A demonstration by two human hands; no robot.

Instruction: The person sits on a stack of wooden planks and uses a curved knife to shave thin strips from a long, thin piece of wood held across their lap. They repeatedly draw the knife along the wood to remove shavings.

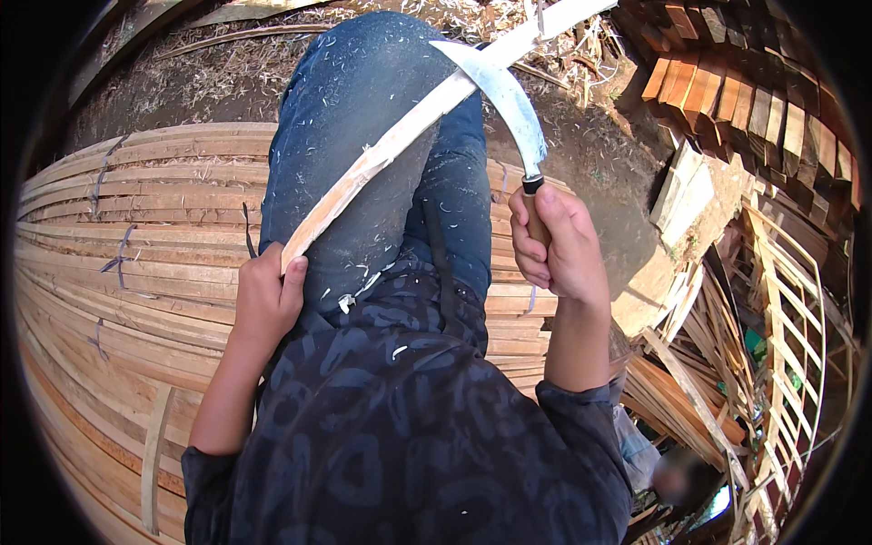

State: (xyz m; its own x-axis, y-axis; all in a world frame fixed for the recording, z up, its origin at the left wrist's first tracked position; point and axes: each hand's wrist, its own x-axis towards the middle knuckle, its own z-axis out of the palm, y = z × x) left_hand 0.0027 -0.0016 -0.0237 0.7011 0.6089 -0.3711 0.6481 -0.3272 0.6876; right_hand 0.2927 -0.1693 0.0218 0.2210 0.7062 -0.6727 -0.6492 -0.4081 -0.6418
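Many long wood slats (118, 272) lay stacked in curved rows on the left, tied in bundles w/ thin straps, and the person sat over them. Reddish-brown wood blocks (745, 100) were piled at upper right, next to a pale board (683, 191) lying flat on the dirt. Light wood frames (790, 327) leaned at the right edge. Dirt ground (590, 136) showed between the knee and the blocks, w/ shavings and straw scattered along the top. Small white chips also speckled the jeans (363, 100).

A wood strip (409, 132) ran diagonally across the raised knee, from lower left up to the top middle, resting on the jeans. Nothing covered it except the blade near its upper part.

Left hand (268, 300) was closed around the lower end of the strip, fingers wrapped tight, thumb along the side. Right hand (559, 245) was closed around the wooden handle of a curved knife (509, 95), w/ the blade pointing up and away. The blade's upper part lay against the strip near the top; whether the edge was biting in, can't tell. Both hands were well apart, one on each side of the knee.
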